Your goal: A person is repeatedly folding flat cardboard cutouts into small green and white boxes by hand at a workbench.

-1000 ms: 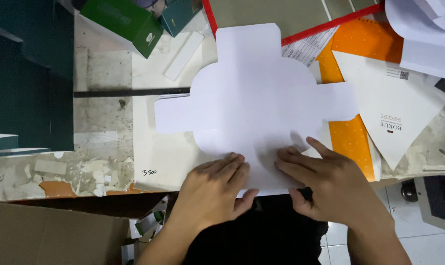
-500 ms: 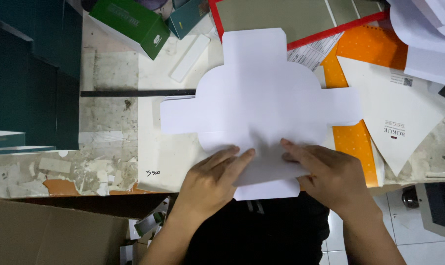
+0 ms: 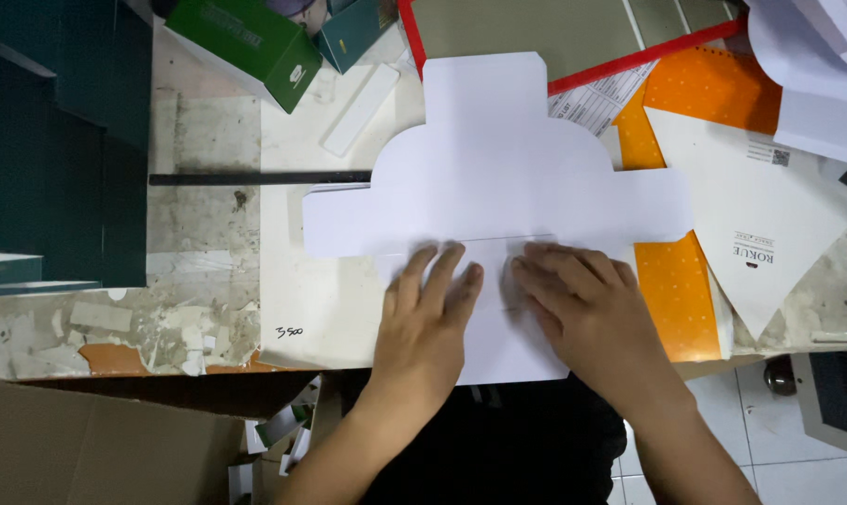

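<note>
A large white die-cut card sheet point(image 3: 498, 178), with a rounded middle, a top tab and two side flaps, lies flat on the worktable point(image 3: 199, 234). My left hand point(image 3: 433, 304) and my right hand point(image 3: 582, 304) rest palm down on its near part, fingers spread and pointing away from me, just below a faint crease line across the sheet. The near tab of the sheet hangs a little over the table's front edge between my forearms. Neither hand holds anything.
A green box point(image 3: 251, 47) and a teal box point(image 3: 353, 28) sit at the back. Dark green cartons point(image 3: 59, 140) stand at the left. A thin black bar point(image 3: 255, 178) runs left from the sheet. An orange sheet point(image 3: 676, 290), a white triangular card point(image 3: 760, 224) and a red-edged board point(image 3: 554, 37) lie to the right.
Both hands have slid forward up the sheet from its near edge to the crease line, with fingers now flatter and more spread. The view has shifted slightly.
</note>
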